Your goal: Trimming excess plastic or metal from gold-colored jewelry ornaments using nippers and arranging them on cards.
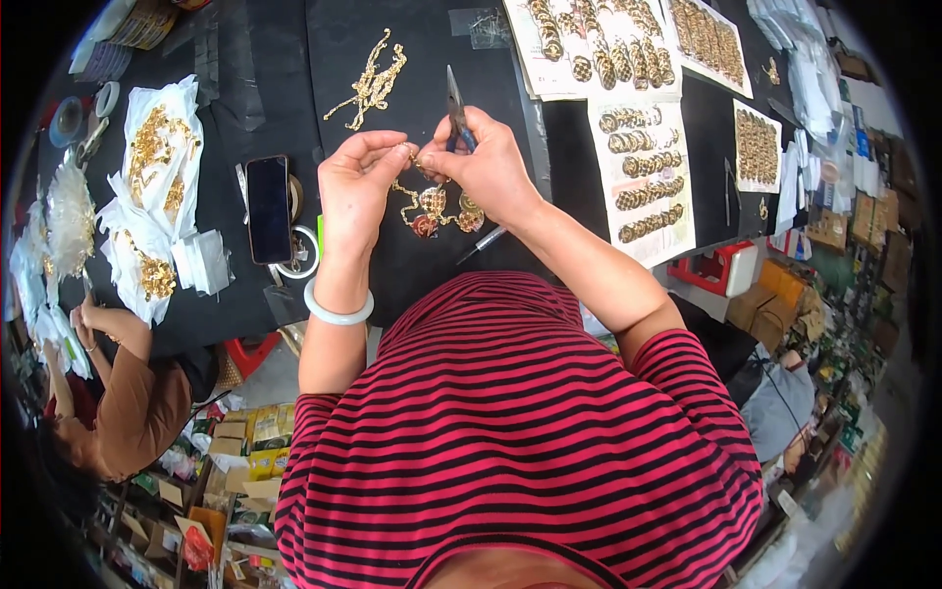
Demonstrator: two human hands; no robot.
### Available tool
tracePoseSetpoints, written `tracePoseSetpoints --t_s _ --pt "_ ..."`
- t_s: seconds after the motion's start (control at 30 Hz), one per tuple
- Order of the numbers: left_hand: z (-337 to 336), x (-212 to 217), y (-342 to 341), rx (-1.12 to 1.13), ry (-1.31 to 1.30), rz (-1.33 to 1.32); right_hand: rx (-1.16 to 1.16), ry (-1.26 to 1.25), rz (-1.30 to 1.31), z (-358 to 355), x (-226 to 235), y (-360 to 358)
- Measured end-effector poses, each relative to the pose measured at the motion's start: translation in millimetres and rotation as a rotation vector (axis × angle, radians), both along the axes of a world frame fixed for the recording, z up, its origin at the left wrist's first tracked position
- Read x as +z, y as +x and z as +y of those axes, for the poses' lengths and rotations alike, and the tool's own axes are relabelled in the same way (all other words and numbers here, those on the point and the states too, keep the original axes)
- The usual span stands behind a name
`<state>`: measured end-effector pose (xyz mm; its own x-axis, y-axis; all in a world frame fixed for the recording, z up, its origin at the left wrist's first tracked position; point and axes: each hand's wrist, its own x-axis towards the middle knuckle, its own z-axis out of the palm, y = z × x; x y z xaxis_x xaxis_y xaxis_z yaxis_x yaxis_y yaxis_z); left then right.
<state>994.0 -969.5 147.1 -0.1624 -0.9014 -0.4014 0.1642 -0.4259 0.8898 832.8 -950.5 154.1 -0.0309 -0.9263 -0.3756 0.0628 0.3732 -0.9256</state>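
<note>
Faintly printed sheet (654, 248) near right hand (496, 172).

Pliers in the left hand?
No, the right hand holds the pliers, while the left hand pinches gold chain between thumb and finger.

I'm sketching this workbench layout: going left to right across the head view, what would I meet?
White wrapping with gold pieces → dark-screened phone → left hand → right hand → long pale sheet bearing gold rows → smaller pale sheet.
</note>
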Motion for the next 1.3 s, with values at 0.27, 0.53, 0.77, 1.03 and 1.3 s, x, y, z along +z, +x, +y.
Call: tracePoseSetpoints --t_s 0.27,0.53,0.77,1.03,1.3 --pt "5 -8 -5 0.052 -0.072 0.004 -0.081 0.102 -0.116 -3 1 5" --pt "8 -9 -4 0.006 -0.126 -0.036 -0.202 0.182 -0.180 -2 -3 9" --pt "11 -16 7 -0.069 -0.165 0.107 -0.282 0.232 -0.236 3 2 11" --pt "12 -4 -7 -0.091 -0.383 -0.199 -0.346 0.046 -0.328 -4 2 5" --pt "6 -5 -21 -0.135 -0.921 -0.622 -0.333 0.007 0.117 5 9 4"
